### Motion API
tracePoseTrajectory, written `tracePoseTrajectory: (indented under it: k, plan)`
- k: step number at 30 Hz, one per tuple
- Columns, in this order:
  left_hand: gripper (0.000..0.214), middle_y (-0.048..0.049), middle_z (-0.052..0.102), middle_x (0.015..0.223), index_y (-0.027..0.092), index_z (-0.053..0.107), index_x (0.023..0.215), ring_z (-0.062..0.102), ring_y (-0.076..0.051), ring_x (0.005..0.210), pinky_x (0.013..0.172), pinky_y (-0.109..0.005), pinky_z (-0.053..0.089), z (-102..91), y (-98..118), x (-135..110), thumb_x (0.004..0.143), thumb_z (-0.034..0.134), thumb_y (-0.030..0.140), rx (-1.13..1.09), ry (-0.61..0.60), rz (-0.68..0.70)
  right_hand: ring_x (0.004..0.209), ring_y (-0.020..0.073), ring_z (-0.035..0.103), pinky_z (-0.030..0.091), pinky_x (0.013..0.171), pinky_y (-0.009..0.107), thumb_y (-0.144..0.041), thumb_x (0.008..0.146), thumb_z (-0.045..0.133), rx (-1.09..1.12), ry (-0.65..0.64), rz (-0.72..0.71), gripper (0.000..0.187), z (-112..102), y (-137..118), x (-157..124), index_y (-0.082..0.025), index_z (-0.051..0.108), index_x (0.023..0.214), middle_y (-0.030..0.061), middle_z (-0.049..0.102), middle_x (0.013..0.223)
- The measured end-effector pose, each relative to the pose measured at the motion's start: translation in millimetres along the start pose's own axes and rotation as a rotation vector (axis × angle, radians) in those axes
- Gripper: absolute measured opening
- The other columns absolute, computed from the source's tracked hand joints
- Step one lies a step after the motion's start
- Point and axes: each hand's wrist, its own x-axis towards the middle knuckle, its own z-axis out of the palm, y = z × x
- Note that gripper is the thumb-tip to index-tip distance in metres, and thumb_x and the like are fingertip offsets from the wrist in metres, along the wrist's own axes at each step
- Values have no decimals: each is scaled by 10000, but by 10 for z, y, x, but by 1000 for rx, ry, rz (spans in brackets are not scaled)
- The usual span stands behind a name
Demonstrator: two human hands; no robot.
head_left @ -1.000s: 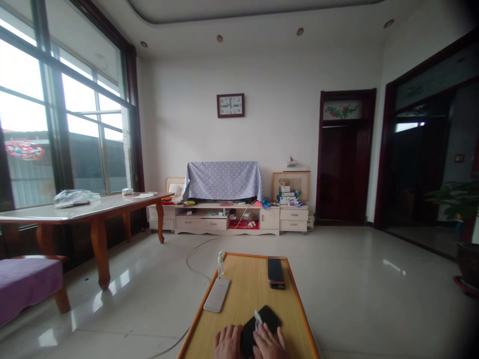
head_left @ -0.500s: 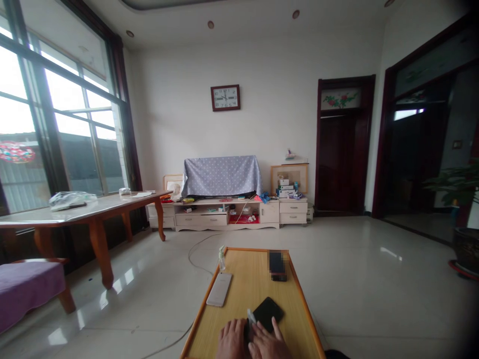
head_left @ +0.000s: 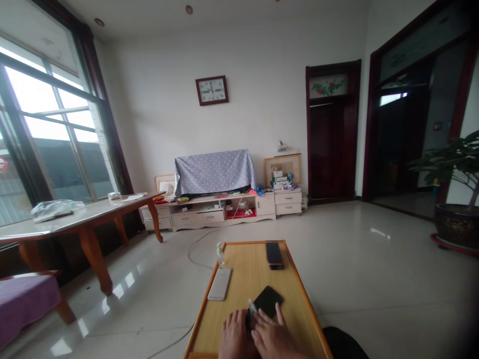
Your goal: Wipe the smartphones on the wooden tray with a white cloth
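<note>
At the low end of the wooden tray-like table [head_left: 254, 259], my two hands work side by side. My left hand [head_left: 235, 331] is closed, fingers bent over a dark thing [head_left: 247, 319] that is mostly hidden. A whitish, crumpled wipe [head_left: 252, 305] sticks out between the hands. My right hand [head_left: 271, 333] presses on this wipe with its fingers, one finger stretched out at the edge of a black phone [head_left: 268, 299]. That phone lies flat and slanted just beyond the hands. A pale phone [head_left: 219, 283] lies at the table's left edge.
A small clear pump bottle [head_left: 220, 253] stands at the far left corner. Another dark phone-like object [head_left: 275, 255], partly blurred out, lies at the far right. A cable [head_left: 175, 341] runs along the floor to the left. A larger table [head_left: 93, 212] stands by the window.
My view has tilted down and turned a little to the right. Both hands stay by the wipe with almost no shift; the phones and bottle keep their places.
</note>
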Motion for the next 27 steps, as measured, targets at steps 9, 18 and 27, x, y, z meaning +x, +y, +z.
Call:
tracePoseTrajectory:
  k: [9,18,27]
  plan:
    - [543,-67,609,1295,237,549,1280,495,-244,1223,1072,-327,286,-18,30,-36,757,583,378,-52,57,31,1471,304,329,-16,1178,675,-436,1056,238,-97,75,216,516,-132,127,17,-247,567,1406,105,516,1495]
    - [571,-63,611,1304,228,544,1293,493,-233,1235,1073,-314,292,-24,52,-31,742,593,367,-33,61,34,1454,300,364,12,1165,698,-405,1058,226,-91,108,271,485,-225,182,40,-319,599,1357,59,550,1472]
    - [475,-57,625,1302,249,545,1302,517,-214,1216,1050,-321,305,-23,37,-31,835,468,292,2,25,21,1458,265,361,61,1200,629,-403,1057,246,57,-7,3,469,-88,-72,-41,-352,521,1433,37,537,1486]
